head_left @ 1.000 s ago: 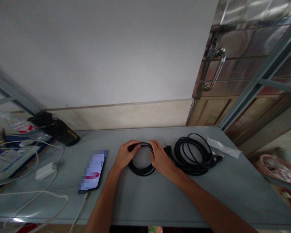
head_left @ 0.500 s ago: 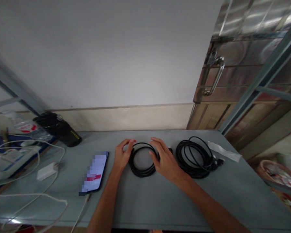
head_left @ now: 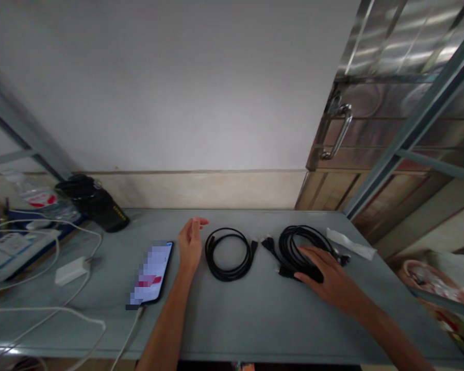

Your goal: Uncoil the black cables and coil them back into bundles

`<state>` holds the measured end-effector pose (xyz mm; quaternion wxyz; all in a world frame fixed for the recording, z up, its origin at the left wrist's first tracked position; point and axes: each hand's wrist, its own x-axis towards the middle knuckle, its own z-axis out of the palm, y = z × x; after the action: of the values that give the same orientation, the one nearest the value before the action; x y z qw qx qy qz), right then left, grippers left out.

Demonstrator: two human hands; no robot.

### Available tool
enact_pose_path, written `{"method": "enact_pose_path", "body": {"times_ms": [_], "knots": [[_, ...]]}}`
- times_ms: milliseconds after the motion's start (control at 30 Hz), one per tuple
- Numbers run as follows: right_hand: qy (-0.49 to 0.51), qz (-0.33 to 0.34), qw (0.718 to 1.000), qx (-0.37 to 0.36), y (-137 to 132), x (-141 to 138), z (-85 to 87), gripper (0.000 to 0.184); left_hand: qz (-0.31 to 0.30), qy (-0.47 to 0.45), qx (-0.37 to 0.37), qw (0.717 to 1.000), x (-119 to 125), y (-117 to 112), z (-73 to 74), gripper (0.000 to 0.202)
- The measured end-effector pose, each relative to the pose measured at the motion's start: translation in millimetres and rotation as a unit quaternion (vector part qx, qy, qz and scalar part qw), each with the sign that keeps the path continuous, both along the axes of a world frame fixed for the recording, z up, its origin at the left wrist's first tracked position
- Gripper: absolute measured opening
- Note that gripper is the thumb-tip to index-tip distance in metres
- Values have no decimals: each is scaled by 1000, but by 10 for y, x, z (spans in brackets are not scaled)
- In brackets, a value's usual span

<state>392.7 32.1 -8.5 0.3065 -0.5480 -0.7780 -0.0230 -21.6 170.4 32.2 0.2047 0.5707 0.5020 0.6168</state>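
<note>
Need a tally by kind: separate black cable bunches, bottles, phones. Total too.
Black cable bunches: 2 (single coil, right-hand heap; cables within the heap overlap too much to count)
Bottles: 2 (black bottle, clear bottle)
Phone: 1
Total: 5

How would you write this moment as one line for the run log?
left hand: beside left black coil, holding nothing | right hand: at right black coil, grip unclear | phone: left of left hand
</note>
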Motion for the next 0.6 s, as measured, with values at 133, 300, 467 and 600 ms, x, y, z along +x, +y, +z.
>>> {"method": "enact_pose_path", "body": {"times_ms": [133,300,467,600], "knots": [[5,-1,1000,1,-3,-9,-150,42,-10,27,-5,1000,22,-10,-18,58],[29,-8,1000,-1,36,8,-37,28,-3,41,-10,999,15,-1,-21,58],[109,-72,991,-27,107,79,248,37,-4,47,-12,999,22,-9,-8,56],[204,-130,970,-21,157,109,679,45,-4,54,-17,998,25,-13,-9,56]]}}
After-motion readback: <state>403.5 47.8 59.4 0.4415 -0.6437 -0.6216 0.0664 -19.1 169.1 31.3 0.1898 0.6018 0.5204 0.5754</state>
